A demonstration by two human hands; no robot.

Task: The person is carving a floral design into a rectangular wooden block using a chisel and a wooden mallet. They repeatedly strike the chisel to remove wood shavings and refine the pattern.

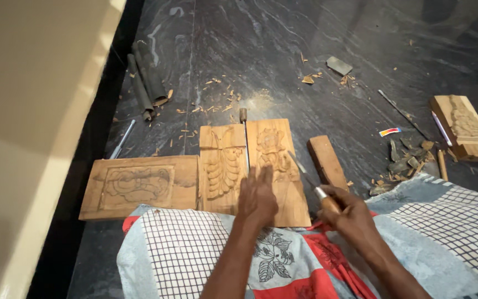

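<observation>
The carved wooden panel with a flower relief lies flat on the dark stone floor, its near edge touching the checked cloth over the person's lap. The left hand rests palm-down on the panel's lower part, fingers stretched out and pressed flat, gripping nothing, the forearm running straight back toward the camera. The right hand sits just off the panel's lower right corner, curled tight around the wooden handle of a chisel, whose thin blade slants up and left so that its tip lies over the panel's right half; whether the tip touches the wood cannot be told. Touching the panel's left edge lies a second carved panel with a feathered pattern, and a slim tool rests along the seam between the two. Further left of that, a wider board with a framed carving lies edge to edge. Just right of the panel a plain wooden block lies slanted, leaving a narrow gap where the chisel passes. Beyond the panel's far edge the floor opens wide, dotted with wood chips. Well to the right, a stepped carved piece sits past a heap of offcuts.
</observation>
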